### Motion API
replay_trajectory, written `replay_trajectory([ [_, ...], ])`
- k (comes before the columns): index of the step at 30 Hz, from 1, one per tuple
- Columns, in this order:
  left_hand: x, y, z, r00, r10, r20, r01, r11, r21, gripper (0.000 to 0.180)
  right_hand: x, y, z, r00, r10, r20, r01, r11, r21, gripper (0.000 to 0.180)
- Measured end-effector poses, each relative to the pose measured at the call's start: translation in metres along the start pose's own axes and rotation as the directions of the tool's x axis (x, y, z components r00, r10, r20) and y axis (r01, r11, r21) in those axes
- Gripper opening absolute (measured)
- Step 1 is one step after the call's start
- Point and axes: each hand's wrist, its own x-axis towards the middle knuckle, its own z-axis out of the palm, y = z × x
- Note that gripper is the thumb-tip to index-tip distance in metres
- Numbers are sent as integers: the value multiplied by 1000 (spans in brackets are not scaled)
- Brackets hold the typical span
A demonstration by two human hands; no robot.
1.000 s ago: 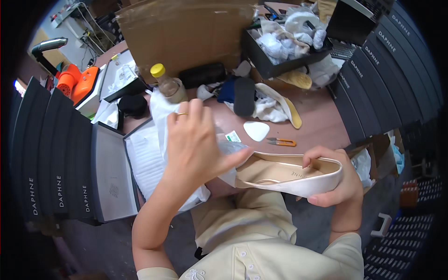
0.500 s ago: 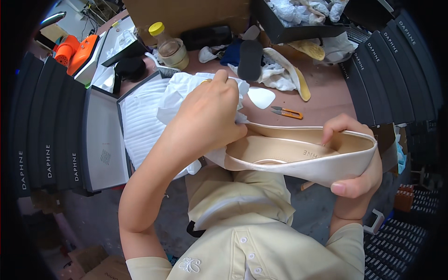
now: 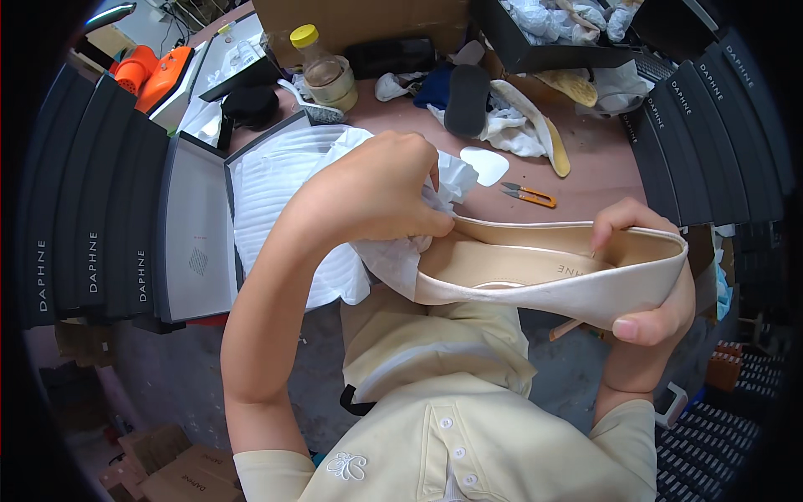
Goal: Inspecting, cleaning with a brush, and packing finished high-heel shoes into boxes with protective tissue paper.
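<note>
A white pump with a beige lining is held sideways above my lap, its slim heel pointing down. My right hand grips its heel end, thumb on the outer side and a finger hooked inside the back rim. White tissue paper covers the shoe's toe end. My left hand is closed on the tissue paper at the toe, knuckles up; its fingertips are partly hidden. Left of it, an open dark shoebox holds padded white wrapping.
Orange-handled thread snips and a rounded white piece lie beyond the shoe. Behind stand a yellow-capped bottle, a dark grey oval pad and a box of crumpled paper. Dark shoeboxes line both sides.
The whole view has shifted slightly. My left hand has turned at the wrist, and more tissue paper now shows around the toe. My right hand keeps the same hold on the pump.
</note>
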Motion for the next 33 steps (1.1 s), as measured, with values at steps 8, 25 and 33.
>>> replay_trajectory([
  [8, 7, -36, -3, 897, 169, -409, -310, 900, -307, 35, -6, 25, -38, 997, -27, 71, 28, 999, -25, 60],
  [25, 35, -9, 31, 606, 125, -786, -91, 992, 88, 25, -86, 124, -34, 992, 72, -103, 15, 748, 664, 75],
  [33, -3, 26, 77, 808, 77, -585, -329, 882, -338, 20, -78, 144, 1, 965, -26, -260, 119, 930, 348, 59],
])
